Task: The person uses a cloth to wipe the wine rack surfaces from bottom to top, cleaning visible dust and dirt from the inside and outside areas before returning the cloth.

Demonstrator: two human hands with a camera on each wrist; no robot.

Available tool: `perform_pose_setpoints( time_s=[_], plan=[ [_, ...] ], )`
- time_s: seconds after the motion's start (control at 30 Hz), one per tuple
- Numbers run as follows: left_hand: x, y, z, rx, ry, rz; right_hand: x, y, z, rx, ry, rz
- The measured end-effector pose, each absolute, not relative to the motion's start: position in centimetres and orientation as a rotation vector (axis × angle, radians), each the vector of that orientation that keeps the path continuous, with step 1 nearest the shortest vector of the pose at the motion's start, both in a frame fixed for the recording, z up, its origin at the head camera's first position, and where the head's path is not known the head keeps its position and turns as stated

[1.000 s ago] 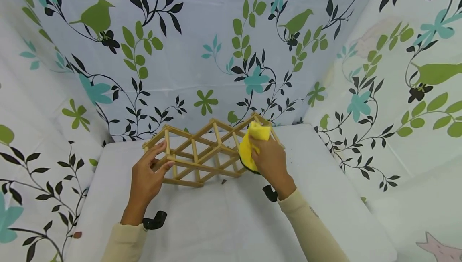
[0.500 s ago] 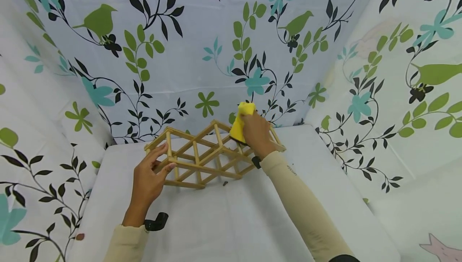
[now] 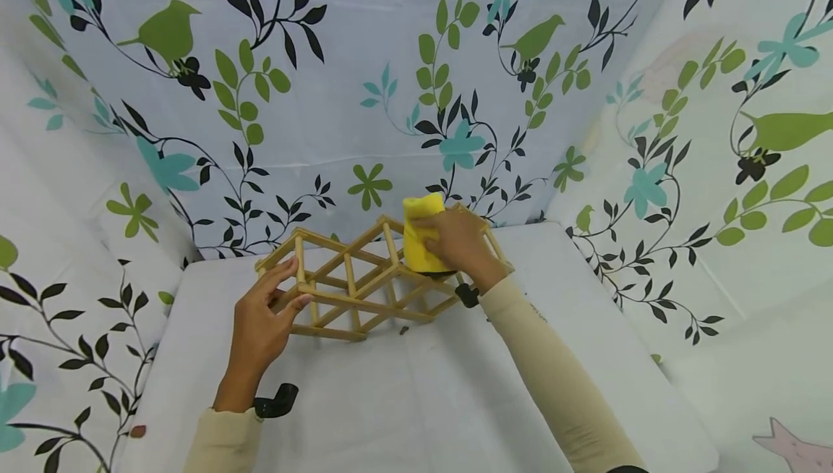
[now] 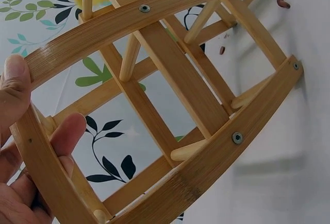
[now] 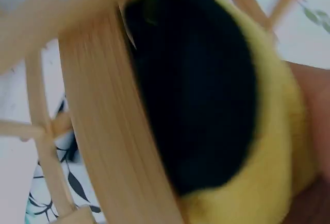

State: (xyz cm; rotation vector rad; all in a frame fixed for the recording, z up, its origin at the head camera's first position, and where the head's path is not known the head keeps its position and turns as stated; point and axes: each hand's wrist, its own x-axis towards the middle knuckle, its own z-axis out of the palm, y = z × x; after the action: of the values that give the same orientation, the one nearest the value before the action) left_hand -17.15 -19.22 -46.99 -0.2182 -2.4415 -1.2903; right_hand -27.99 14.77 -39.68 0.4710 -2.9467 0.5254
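A light wooden lattice rack point(image 3: 351, 286) of crossed slats and dowels, joined with metal rivets, stands on the white table. My left hand point(image 3: 260, 317) grips its left end, thumb on the near slat and fingers around the end piece; the left wrist view shows the thumb point(image 4: 14, 82) on the slat's edge. My right hand point(image 3: 458, 241) holds a yellow cloth point(image 3: 421, 236) at the rack's right part. In the right wrist view the cloth's dark underside point(image 5: 196, 95) lies against a wide slat point(image 5: 111, 116).
The white table point(image 3: 390, 401) reaches back to a hanging sheet point(image 3: 338, 97) printed with leaves and birds. Small brown bits lie on the table, one dark bit point(image 3: 403, 330) just in front of the rack. Black straps circle both wrists.
My right hand and the yellow cloth have moved left along the rack from its right end, rising and then dipping slightly. The left hand keeps its hold on the rack's left end.
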Motion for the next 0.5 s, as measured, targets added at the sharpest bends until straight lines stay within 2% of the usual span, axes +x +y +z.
perform_pose_setpoints(
  time_s=[0.13, 0.27, 0.5],
  plan=[
    [-17.6, -19.4, -46.7, -0.224, -2.463, -1.275, -28.2, 18.5, -37.4, 0.244, -2.672, 1.045],
    [-17.6, -19.5, -46.7, -0.224, -2.473, -1.28, -29.3, 23.2, -36.5, 0.09, -2.51, 1.213],
    [-17.3, -19.6, -46.9, -0.219, -2.481, -1.292, -31.5, 27.0, -40.9, 0.189, -2.875, 1.109]
  ],
)
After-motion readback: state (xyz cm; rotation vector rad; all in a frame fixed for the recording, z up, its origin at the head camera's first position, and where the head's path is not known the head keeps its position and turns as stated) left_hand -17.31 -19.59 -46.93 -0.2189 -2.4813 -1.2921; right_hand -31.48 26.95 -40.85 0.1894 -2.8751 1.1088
